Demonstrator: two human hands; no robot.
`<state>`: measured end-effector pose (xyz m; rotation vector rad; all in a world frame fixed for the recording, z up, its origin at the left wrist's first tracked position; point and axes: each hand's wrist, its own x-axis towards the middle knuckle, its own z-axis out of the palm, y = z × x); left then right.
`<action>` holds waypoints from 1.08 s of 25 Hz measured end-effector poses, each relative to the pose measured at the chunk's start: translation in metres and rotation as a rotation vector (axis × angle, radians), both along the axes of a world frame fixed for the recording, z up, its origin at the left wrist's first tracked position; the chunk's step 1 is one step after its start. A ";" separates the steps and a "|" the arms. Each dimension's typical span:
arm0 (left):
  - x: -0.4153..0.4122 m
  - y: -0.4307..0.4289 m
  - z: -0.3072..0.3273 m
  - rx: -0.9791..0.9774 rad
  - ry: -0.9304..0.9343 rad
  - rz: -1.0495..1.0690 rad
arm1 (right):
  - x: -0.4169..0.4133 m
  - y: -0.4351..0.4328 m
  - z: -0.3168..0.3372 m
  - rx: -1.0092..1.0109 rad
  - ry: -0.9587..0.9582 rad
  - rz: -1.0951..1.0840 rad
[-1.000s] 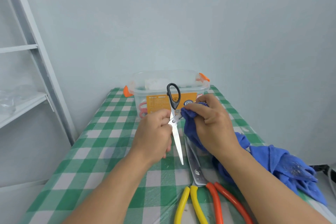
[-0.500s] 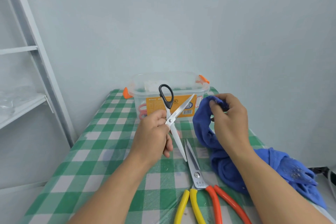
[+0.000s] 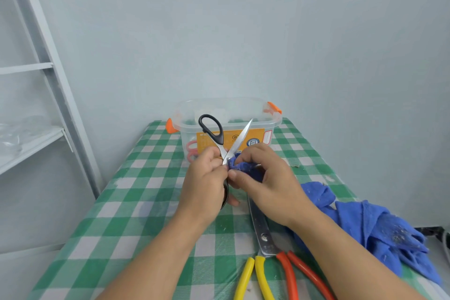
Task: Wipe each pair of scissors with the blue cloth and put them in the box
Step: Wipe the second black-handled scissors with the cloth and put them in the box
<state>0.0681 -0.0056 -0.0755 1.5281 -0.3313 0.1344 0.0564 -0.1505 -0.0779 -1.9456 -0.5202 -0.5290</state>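
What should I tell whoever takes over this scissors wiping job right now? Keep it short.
Left hand grips the black-handled scissors, blades open.
Right hand pinches the blue cloth onto one blade by the pivot.
Box at the far end of the table already holds pink-handled scissors.
Left: finish this wipe, box the pair, then do the yellow-handled scissors and orange-handled scissors lying on the table.

In front of the clear, glossy plastic box [image 3: 226,109], the black-handled scissors [image 3: 239,137] show bright polished metal blades and a shiny plastic loop; nearer than the box, the blue cloth [image 3: 370,231] looks soft, matt, linty; the checked tablecloth [image 3: 146,192] under the box has a slick sheen; the larger scissors [image 3: 264,236] show duller steel and smooth coated grips.
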 end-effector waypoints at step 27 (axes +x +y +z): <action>0.008 -0.008 -0.011 -0.112 0.001 0.099 | 0.026 0.006 -0.014 -0.140 -0.377 -0.258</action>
